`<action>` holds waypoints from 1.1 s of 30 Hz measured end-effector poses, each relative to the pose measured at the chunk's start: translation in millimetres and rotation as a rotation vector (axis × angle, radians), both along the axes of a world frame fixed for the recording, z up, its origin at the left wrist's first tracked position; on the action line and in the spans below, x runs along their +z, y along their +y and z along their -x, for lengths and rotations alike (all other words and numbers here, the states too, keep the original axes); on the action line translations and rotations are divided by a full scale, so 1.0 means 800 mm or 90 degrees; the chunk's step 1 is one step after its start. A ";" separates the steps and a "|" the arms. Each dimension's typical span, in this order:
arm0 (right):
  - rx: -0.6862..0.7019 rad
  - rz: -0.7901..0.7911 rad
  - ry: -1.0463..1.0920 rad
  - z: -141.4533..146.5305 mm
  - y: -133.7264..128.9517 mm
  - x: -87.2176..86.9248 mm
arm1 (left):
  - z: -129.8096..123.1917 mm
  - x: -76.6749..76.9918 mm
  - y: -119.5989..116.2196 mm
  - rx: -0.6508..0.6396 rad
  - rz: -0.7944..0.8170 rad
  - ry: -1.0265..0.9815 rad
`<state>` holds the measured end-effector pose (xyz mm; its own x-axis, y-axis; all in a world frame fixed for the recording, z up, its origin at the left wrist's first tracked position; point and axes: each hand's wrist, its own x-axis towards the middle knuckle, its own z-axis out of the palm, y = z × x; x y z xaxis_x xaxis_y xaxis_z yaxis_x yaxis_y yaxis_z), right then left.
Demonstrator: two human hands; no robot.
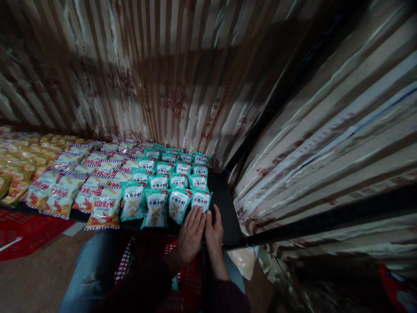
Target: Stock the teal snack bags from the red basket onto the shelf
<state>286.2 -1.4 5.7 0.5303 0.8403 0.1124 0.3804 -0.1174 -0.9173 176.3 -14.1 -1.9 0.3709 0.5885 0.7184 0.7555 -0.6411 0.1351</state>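
Observation:
Rows of teal and white snack bags [156, 204] stand on a black shelf [224, 195]. My left hand [191, 232] lies over the lower part of the front bag at the right end [201, 199], its fingers stretched out close together. Beside it, my right hand [214, 226] rests at that bag's lower right edge, with the thumb and fingers extended. The two hands touch or nearly touch. The bag's lower end is hidden under the fingers.
Red, white and blue snack bags [104, 206] and yellow bags [19, 182] fill the shelf's left part. A red basket [187, 282] is between my legs, another [29, 234] at the left. Striped sheeting [182, 87] hangs behind and at the right, along a dark bar [302, 226].

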 end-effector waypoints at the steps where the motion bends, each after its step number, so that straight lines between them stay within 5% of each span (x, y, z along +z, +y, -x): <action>1: 0.001 0.004 -0.011 0.000 0.001 0.000 | 0.004 0.001 -0.006 -0.004 0.003 -0.002; 6: -0.020 -0.173 -0.212 0.019 -0.005 0.023 | 0.024 0.014 -0.024 0.068 0.032 -0.027; 9: 0.073 -0.260 -0.264 0.045 -0.017 0.037 | 0.036 0.017 -0.026 0.148 0.045 -0.072; 15: 0.217 -0.184 -0.271 0.085 -0.018 0.031 | 0.065 0.013 -0.022 0.170 0.013 -0.062; 33: 0.226 -0.191 -0.365 0.100 -0.001 0.011 | 0.130 -0.006 -0.006 0.222 0.005 -0.034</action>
